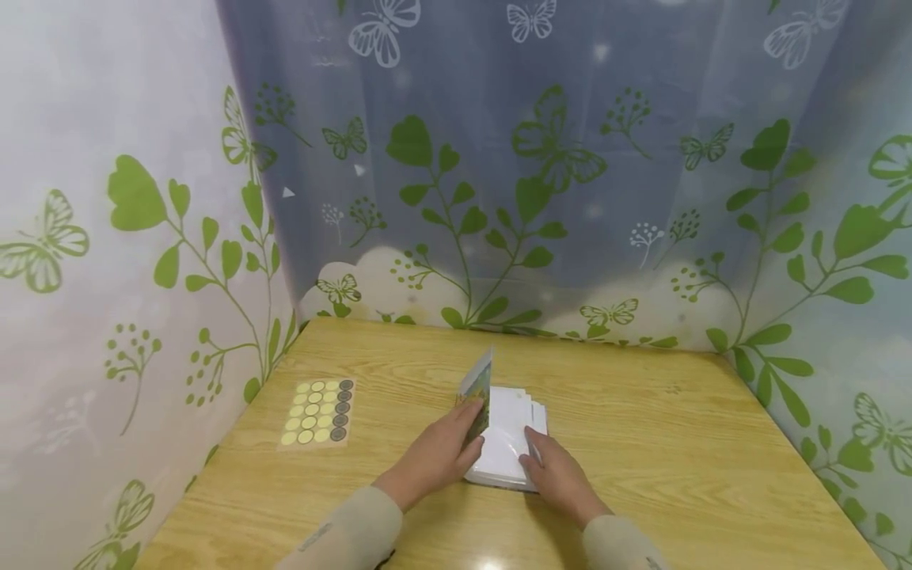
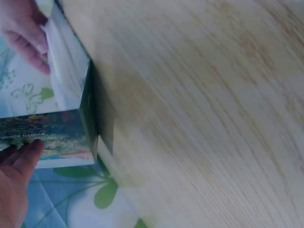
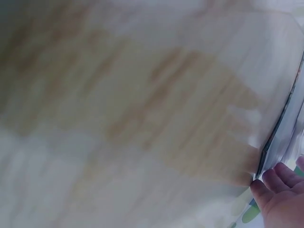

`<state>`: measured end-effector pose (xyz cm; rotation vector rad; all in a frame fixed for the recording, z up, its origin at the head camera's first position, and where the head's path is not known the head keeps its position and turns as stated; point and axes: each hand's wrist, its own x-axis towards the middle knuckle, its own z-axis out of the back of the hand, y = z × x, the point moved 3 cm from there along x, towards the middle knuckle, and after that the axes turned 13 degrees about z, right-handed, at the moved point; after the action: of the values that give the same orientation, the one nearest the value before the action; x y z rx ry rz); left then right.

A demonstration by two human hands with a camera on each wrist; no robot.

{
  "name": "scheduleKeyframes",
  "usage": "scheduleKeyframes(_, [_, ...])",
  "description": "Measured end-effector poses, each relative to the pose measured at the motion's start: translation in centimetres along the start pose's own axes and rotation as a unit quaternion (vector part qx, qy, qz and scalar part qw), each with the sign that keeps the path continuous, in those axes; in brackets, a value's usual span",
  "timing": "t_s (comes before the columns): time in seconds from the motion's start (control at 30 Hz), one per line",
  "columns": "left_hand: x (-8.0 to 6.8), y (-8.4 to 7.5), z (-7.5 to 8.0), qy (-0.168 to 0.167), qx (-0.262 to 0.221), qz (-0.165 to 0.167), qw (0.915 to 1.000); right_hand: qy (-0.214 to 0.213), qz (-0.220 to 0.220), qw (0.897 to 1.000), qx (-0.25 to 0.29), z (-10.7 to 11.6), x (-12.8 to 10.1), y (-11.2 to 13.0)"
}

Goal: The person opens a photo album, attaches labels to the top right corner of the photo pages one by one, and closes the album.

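A small thick book (image 1: 502,439) lies on the table, its printed cover (image 2: 52,133) raised upright on the left. Its white pages look glossy, and their right edges are staggered. My left hand (image 1: 442,447) holds the cover: the fingers lie on the printed face, and the thumb sits low by the pages. In the left wrist view, those fingers (image 2: 26,159) show against the cover. At the right edge of the pages, my right hand (image 1: 563,475) pinches the stack. The right wrist view shows its fingers (image 3: 280,178) touching the book's edge; what lies between them is partly hidden.
A clear sheet of round stickers (image 1: 317,413), yellow with a grey column, lies on the left of the wood-grain table (image 1: 677,443). Curtains (image 1: 484,261) with leaf and butterfly prints stand along the back and both sides.
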<state>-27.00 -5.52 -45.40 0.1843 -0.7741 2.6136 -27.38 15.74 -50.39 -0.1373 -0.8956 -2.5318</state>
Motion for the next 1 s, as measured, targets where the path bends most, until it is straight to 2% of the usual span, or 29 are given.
scheduleKeyframes(0.1, [-0.2, 0.4, 0.9, -0.020, -0.046, 0.006, 0.9987, 0.006, -0.005, 1.000, 0.000, 0.1, -0.1, 0.0])
scheduleKeyframes(0.2, [-0.5, 0.9, 1.6, -0.023, -0.105, 0.028, 0.9938, 0.010, -0.011, 1.000, 0.000, 0.1, -0.1, -0.1])
scheduleKeyframes(0.37, [-0.9, 2.2, 2.4, -0.026, -0.208, 0.076, 0.9748, 0.010, -0.013, 1.000, -0.002, 0.0, 0.0, -0.2])
scheduleKeyframes(0.47, [-1.2, 3.1, 3.0, -0.042, -0.247, 0.101, 0.9628, 0.006, -0.010, 1.000, -0.004, 0.1, 0.1, -0.1])
scheduleKeyframes(0.6, [-2.0, 4.3, 3.9, -0.064, -0.271, 0.148, 0.9490, 0.005, -0.006, 1.000, -0.005, 0.2, 0.1, 0.0])
scheduleKeyframes(0.73, [-2.8, 5.7, 4.5, -0.070, -0.277, 0.191, 0.9389, 0.008, -0.005, 1.000, -0.006, 0.2, 0.1, 0.0])
scheduleKeyframes(1.0, [-4.0, 8.6, 4.9, -0.070, -0.275, 0.244, 0.9274, 0.011, -0.002, 1.000, -0.009, 0.2, 0.1, 0.0])
